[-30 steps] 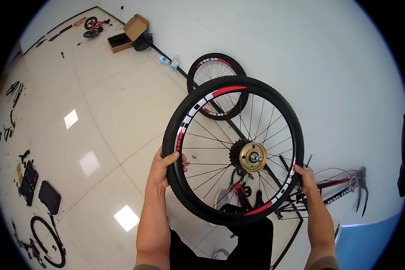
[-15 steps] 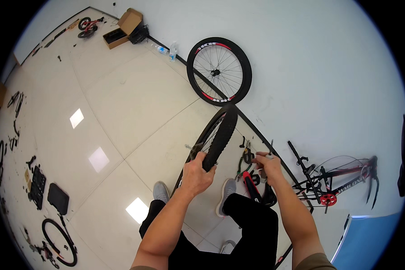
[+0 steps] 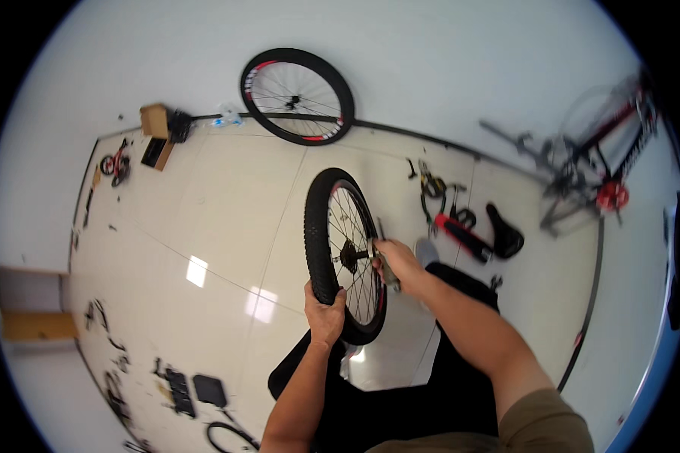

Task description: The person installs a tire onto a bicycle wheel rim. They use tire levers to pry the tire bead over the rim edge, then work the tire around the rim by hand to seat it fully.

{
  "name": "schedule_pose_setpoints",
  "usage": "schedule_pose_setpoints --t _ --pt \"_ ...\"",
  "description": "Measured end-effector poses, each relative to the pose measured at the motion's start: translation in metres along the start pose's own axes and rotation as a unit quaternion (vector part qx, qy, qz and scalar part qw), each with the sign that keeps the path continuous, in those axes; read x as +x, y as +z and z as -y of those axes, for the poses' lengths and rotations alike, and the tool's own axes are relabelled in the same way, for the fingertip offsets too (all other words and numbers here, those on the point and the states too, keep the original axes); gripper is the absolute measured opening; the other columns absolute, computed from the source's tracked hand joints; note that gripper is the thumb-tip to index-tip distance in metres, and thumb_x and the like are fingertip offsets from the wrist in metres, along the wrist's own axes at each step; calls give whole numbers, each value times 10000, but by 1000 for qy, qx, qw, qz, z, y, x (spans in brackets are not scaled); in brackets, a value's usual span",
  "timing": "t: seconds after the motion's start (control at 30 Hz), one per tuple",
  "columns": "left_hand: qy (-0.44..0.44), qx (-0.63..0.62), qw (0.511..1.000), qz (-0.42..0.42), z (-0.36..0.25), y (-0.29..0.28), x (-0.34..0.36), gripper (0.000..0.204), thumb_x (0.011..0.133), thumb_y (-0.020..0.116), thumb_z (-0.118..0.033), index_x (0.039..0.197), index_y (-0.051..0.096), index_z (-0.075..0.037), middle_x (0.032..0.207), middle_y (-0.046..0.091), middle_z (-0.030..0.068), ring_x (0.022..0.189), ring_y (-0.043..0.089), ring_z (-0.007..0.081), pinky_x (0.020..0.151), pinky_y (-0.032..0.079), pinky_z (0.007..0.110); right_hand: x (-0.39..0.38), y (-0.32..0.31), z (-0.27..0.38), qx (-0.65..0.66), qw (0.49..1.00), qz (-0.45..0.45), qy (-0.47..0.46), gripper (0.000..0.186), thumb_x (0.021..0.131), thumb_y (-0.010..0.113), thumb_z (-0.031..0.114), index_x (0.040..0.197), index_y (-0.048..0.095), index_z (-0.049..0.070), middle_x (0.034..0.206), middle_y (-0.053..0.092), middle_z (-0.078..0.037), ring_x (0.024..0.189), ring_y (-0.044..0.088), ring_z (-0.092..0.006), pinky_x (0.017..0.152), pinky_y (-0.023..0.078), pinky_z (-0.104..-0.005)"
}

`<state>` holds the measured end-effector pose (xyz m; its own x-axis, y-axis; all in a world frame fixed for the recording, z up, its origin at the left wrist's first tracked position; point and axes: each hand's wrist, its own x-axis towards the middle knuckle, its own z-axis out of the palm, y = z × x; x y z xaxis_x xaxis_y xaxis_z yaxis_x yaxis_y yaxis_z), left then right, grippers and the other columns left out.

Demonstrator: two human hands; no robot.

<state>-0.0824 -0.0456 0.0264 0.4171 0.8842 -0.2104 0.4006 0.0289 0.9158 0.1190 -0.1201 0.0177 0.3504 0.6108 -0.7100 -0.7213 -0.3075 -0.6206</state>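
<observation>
I hold a black-tyred bicycle wheel (image 3: 319, 234) with red markings upright, almost edge-on. My left hand (image 3: 323, 309) is closed round the lower tyre, fingers partly hidden. My right hand (image 3: 397, 264) grips a metal tool (image 3: 387, 275) beside the hub and sprocket cluster (image 3: 348, 257) on the wheel's right side; I cannot tell exactly what kind of tool it is or whether it touches the hub. Just right of these lie a red-and-black part (image 3: 461, 238), a black saddle (image 3: 508, 240) and small tools (image 3: 431, 183) on the floor.
A second wheel (image 3: 338, 106) leans on the wall. A bicycle frame with red chainring (image 3: 612, 195) stands at the right. An open cardboard box (image 3: 159, 155), bottles (image 3: 228, 117) and a small red bike (image 3: 115, 164) lie along the wall. Scattered parts (image 3: 181, 392) lie at the left.
The wheel has turned from face-on to nearly edge-on. My right hand left the rim and now holds the tool near the hub. The view has swung round, shifting the room's contents.
</observation>
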Motion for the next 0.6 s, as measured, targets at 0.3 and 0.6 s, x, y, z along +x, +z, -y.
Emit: schedule_pose_setpoints --t 0.3,0.6 --pt "-90 13 996 16 -69 -5 20 699 855 786 -345 1315 502 97 1048 645 104 884 609 186 791 510 307 12 2 -16 -92 995 31 -33 215 909 536 190 883 642 4 615 542 -63 476 526 -177 425 420 -353" --pt "-172 130 975 63 -66 0 58 258 817 722 -104 978 622 71 775 647 123 656 657 228 604 552 346 22 2 -25 -383 903 128 -147 307 928 555 224 1083 730 26 983 724 -181 845 708 -294 753 559 -413"
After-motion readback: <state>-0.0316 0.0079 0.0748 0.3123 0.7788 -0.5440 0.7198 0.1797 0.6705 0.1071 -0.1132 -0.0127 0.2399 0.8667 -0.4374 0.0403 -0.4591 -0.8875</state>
